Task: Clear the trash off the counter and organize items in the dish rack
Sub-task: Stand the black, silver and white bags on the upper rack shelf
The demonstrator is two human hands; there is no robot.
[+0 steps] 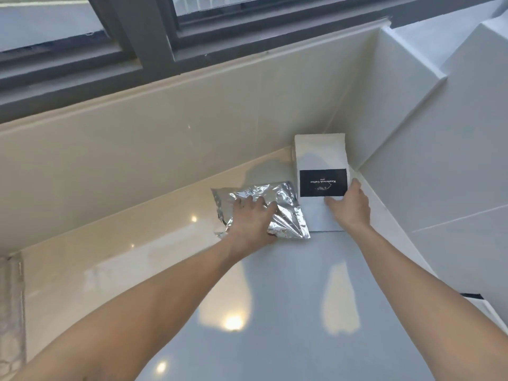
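Both hands reach into the counter's (288, 298) far corner: the left hand (251, 215) lies spread on a crumpled foil pouch (286, 199), while the right hand (350, 206) seems to pinch the white coffee bag (320, 160) lying just beside it. Neither piece looks lifted yet, so trash-clearing is barely begun; the dish rack is out of view.

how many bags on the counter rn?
2. Crumpled silver foil bag under the left hand; white paper bag with black label in the corner, right hand on it. None visibly hidden.
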